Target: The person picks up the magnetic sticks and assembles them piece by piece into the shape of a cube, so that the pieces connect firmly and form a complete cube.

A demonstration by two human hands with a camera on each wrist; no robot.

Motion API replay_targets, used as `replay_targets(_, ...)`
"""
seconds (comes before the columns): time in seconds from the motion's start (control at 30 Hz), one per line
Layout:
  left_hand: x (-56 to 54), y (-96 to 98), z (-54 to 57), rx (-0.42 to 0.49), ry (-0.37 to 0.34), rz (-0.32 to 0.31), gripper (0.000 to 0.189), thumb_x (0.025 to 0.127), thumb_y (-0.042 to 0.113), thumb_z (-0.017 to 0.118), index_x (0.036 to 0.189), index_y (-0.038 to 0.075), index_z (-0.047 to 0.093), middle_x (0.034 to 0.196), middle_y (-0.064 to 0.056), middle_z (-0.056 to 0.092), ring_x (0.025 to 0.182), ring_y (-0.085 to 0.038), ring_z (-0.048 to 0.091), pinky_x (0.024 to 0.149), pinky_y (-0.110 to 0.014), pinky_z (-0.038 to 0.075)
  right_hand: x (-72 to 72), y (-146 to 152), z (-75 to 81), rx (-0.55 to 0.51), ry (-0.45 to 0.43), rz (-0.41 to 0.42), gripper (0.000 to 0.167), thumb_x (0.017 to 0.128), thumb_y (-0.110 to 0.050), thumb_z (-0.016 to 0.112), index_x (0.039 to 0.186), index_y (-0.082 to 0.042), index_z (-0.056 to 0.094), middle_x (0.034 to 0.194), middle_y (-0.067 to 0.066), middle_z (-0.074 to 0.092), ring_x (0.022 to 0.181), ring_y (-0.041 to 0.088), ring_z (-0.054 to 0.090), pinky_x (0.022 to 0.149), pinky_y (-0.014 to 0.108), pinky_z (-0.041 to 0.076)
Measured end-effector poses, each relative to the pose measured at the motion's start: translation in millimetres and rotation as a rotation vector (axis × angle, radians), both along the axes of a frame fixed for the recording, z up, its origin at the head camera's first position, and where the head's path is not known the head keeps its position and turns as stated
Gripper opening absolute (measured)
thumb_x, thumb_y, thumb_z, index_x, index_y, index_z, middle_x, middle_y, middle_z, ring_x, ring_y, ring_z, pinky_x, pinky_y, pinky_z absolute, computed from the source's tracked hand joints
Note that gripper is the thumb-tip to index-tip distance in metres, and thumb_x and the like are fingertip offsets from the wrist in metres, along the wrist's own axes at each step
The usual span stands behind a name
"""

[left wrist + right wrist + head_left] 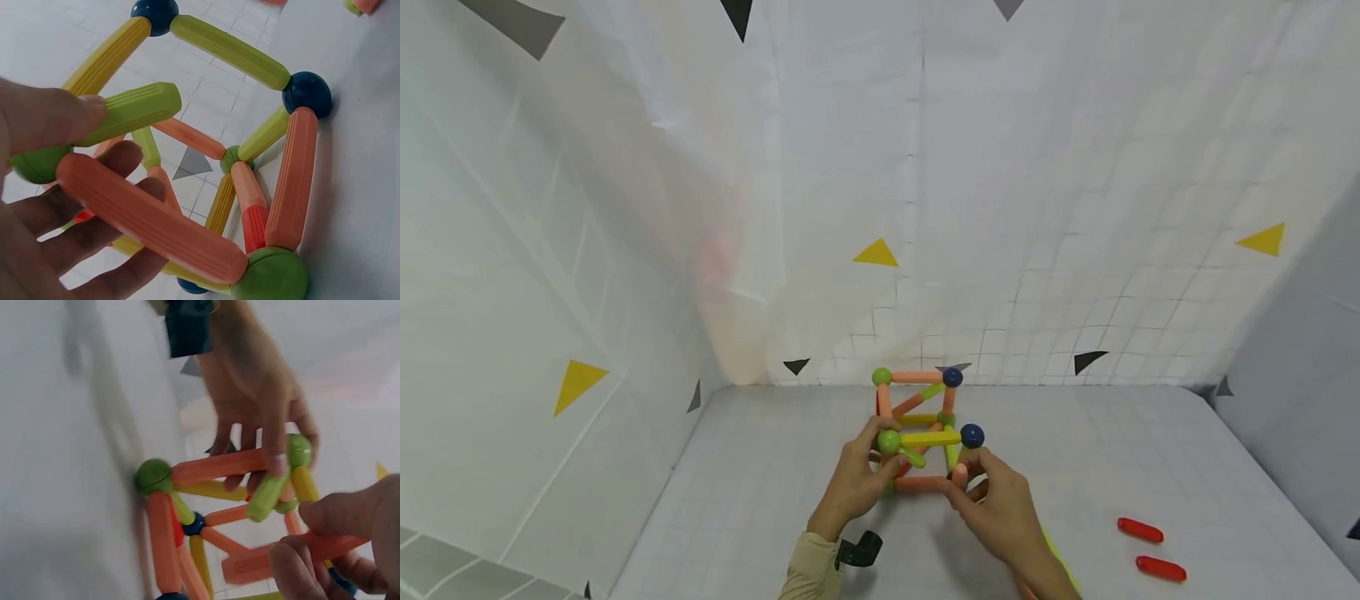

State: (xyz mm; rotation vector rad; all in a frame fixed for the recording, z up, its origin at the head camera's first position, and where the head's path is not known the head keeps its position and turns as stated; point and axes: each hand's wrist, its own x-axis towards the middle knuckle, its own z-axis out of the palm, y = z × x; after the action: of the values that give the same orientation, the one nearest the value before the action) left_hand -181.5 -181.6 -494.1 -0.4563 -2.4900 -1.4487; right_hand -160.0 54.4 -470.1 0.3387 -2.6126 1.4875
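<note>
A box-shaped frame of magnetic building rods and balls stands on the table, its front bottom made by an orange rod. My left hand is at its upper left front corner, around the green ball. In the left wrist view, the thumb presses a light green rod whose other end sticks out free, while the fingers spread behind. My right hand pinches a loose orange rod between thumb and fingers, below the blue ball. A yellow rod joins the green and blue balls.
Two red rods, one farther back and one nearer, lie on the table to the right. A light green piece shows partly from behind the right forearm. White sheeting with yellow and black triangles encloses the table.
</note>
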Motion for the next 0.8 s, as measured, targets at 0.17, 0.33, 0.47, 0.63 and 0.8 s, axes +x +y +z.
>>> replay_targets(0.17, 0.6, -1.8, 2.1, -0.008, 0.002, 0.009, 0.041, 0.098, 0.013, 0.077, 0.134, 0.013, 0.057, 0.119, 0.001, 0.073, 0.1, -0.014, 0.067, 0.086, -0.036, 0.058, -0.7, 9, 3.1, -0.003, -0.036, -0.034, 0.035, 0.083, -0.019, 0.093, 0.095, -0.014, 0.06, 0.09, 0.001, 0.067, 0.07, 0.005, 0.069, 0.061, 0.021, 0.056)
replay_targets(0.33, 1.7, -3.2, 1.5, -0.001, -0.004, 0.005, 0.041, 0.098, 0.012, 0.077, 0.134, 0.014, 0.057, 0.12, 0.001, 0.072, 0.1, -0.015, 0.067, 0.085, -0.036, 0.057, -3.2, 14, -0.2, 0.033, -0.028, -0.007, 0.032, 0.087, -0.016, 0.089, 0.099, -0.014, 0.06, 0.09, -0.001, 0.069, 0.076, 0.005, 0.068, 0.067, 0.023, 0.057)
replay_targets(0.47, 3.0, -2.6, 1.3, 0.005, -0.011, 0.0, 0.04, 0.098, 0.012, 0.076, 0.133, 0.016, 0.057, 0.12, 0.0, 0.072, 0.1, -0.014, 0.067, 0.085, -0.036, 0.058, -1.5, 12, -1.6, 0.121, -0.032, 0.014, 0.028, 0.092, -0.022, 0.085, 0.118, -0.02, 0.073, 0.089, -0.006, 0.072, 0.08, 0.005, 0.067, 0.07, 0.026, 0.055)
replay_targets(0.63, 2.8, -1.6, 2.2, 0.003, -0.013, 0.004, 0.041, 0.098, 0.013, 0.077, 0.134, 0.012, 0.057, 0.122, 0.0, 0.072, 0.101, -0.015, 0.067, 0.086, -0.039, 0.059, 1.8, 7, -1.7, 0.222, -0.013, -0.007, 0.02, 0.093, -0.039, 0.082, 0.105, -0.023, 0.084, 0.087, -0.009, 0.075, 0.073, 0.004, 0.062, 0.062, 0.026, 0.047)
replay_targets(0.8, 1.9, -0.7, 2.5, 0.003, -0.021, -0.003, 0.04, 0.099, 0.014, 0.076, 0.134, 0.017, 0.058, 0.122, 0.001, 0.072, 0.101, -0.014, 0.067, 0.086, -0.038, 0.058, 3.4, 2, -5.1, 0.21, -0.036, -0.047, 0.016, 0.089, -0.036, 0.086, 0.098, -0.023, 0.082, 0.082, -0.009, 0.074, 0.068, 0.007, 0.057, 0.06, 0.026, 0.043)
